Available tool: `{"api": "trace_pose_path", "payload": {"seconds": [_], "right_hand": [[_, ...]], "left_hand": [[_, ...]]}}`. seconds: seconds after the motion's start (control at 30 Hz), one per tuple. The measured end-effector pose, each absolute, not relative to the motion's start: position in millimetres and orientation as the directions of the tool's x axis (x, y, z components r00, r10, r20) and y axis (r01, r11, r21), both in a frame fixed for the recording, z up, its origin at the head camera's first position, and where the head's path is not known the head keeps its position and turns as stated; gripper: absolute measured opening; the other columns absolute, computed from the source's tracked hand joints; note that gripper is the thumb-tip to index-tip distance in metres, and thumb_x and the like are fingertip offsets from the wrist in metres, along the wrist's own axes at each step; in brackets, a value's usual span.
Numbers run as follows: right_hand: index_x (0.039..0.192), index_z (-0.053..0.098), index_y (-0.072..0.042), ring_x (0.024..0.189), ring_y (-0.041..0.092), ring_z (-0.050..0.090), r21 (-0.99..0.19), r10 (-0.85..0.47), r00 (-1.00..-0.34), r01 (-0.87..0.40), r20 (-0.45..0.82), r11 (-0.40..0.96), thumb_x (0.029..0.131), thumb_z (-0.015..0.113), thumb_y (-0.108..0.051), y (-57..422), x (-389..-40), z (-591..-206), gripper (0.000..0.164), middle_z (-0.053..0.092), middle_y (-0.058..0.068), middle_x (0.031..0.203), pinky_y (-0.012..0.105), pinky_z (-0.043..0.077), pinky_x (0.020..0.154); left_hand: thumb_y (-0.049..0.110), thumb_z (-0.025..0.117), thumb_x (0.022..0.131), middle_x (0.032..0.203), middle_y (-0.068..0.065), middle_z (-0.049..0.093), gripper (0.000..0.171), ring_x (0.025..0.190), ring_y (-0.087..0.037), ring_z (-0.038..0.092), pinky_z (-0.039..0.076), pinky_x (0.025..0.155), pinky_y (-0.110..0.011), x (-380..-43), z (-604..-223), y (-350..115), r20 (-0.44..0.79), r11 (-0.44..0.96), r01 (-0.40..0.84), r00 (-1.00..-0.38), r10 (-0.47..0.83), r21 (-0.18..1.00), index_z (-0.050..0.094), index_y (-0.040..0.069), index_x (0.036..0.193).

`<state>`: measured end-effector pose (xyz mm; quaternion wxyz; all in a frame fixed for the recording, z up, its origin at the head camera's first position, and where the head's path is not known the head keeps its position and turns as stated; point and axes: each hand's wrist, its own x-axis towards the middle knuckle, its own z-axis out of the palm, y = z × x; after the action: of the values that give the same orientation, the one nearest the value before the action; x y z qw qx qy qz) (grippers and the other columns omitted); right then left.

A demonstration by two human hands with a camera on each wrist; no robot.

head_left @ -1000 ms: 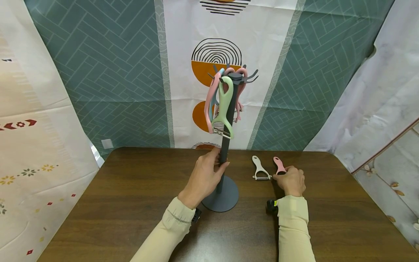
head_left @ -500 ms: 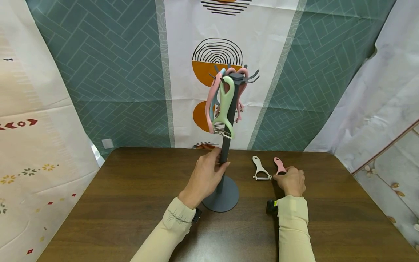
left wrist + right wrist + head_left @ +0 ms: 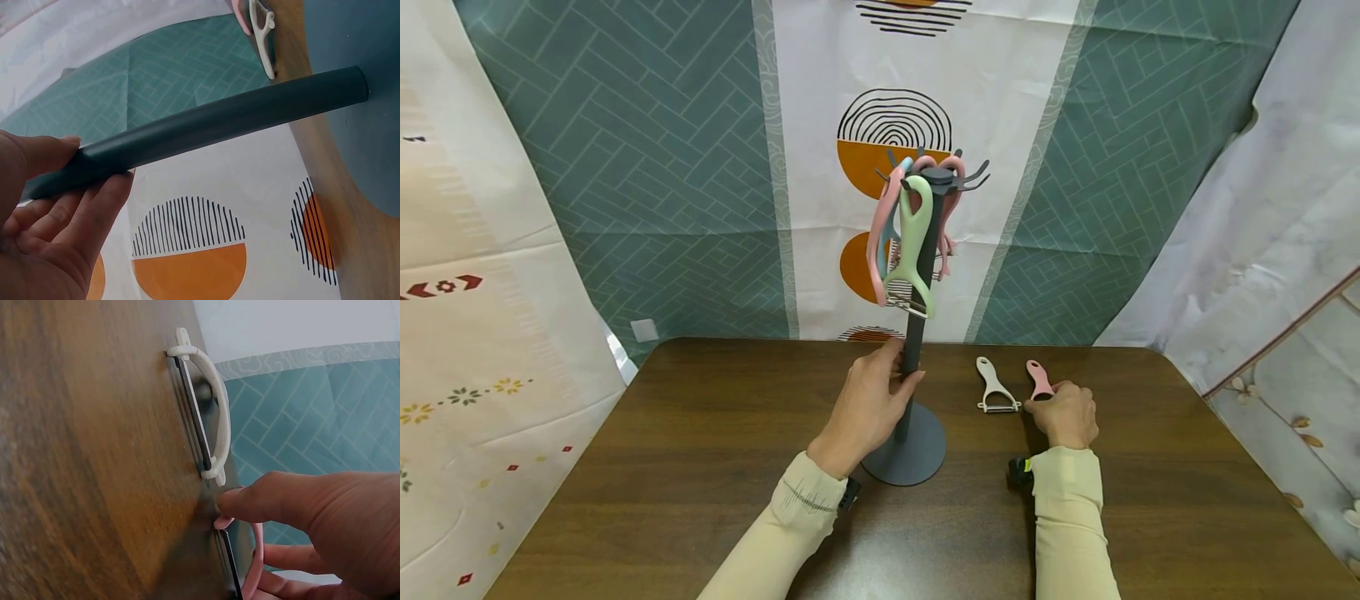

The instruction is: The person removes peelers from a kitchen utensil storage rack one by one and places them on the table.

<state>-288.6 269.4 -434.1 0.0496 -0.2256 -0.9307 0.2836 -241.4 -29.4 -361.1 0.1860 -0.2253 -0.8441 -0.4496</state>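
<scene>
My left hand [image 3: 861,410] grips the dark pole [image 3: 914,340] of an upright stand with a round base [image 3: 917,458]. In the left wrist view, thumb and fingers lie on opposite sides of the pole [image 3: 219,122]. Peelers hang from hooks at its top, among them a green peeler [image 3: 912,233], a pink one [image 3: 883,229] and a partly hidden blue one. To the right, my right hand [image 3: 1066,414] pinches a pink peeler [image 3: 1038,377] lying on the table; the hand covers its head. Beside it lies a white peeler [image 3: 988,375], its blade end [image 3: 222,419] near my thumb.
The brown wooden table [image 3: 715,442] reaches back to a patterned cloth wall [image 3: 685,192]. Several bare hooks [image 3: 977,173] stick out at the stand's upper right. A pale curtain [image 3: 1247,275] hangs along the right side.
</scene>
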Motion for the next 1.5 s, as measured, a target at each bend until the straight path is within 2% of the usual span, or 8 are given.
{"api": "trace_pose_path", "payload": {"seconds": [0.5,1.03,1.27,1.5], "right_hand": [[0.122,0.061,0.005,0.122,0.05,0.045,-0.581,0.453,-0.891,0.386,-0.032,0.717,0.085,0.075,-0.027,266.4,-284.2,-431.7,0.051,0.047,0.032,0.123,0.069,0.046,0.09],[0.132,0.057,0.005,0.124,0.051,0.045,-0.622,0.474,-0.88,0.381,-0.017,0.684,0.086,0.07,-0.03,266.9,-284.3,-430.0,0.059,0.048,0.032,0.128,0.069,0.044,0.093],[0.136,0.055,0.004,0.123,0.05,0.047,-0.638,0.496,-0.868,0.394,-0.022,0.661,0.087,0.066,-0.029,267.5,-285.0,-430.1,0.061,0.049,0.032,0.131,0.066,0.045,0.096],[0.138,0.054,0.006,0.123,0.05,0.049,-0.68,0.499,-0.866,0.351,0.026,0.644,0.089,0.064,-0.028,266.3,-285.7,-426.3,0.061,0.052,0.032,0.132,0.063,0.045,0.097]], "left_hand": [[0.011,0.073,0.095,0.102,-0.01,0.074,0.02,0.093,-0.02,0.076,0.063,0.08,-0.033,-242.0,-362.0,-30.6,0.51,0.489,0.546,-0.832,0.22,0.68,0.062,0.005,0.111],[0.011,0.072,0.096,0.104,-0.011,0.074,0.021,0.095,-0.021,0.076,0.063,0.08,-0.033,-241.9,-361.6,-30.6,0.517,0.494,0.554,-0.826,0.224,0.67,0.062,0.005,0.113],[0.011,0.072,0.096,0.103,-0.011,0.074,0.022,0.095,-0.021,0.076,0.063,0.08,-0.033,-242.3,-363.1,-30.9,0.527,0.495,0.562,-0.82,0.225,0.663,0.062,0.004,0.114],[0.009,0.073,0.095,0.103,-0.011,0.074,0.023,0.094,-0.021,0.076,0.063,0.08,-0.033,-243.6,-364.1,-30.4,0.527,0.49,0.563,-0.819,0.225,0.666,0.062,0.004,0.114]]}}
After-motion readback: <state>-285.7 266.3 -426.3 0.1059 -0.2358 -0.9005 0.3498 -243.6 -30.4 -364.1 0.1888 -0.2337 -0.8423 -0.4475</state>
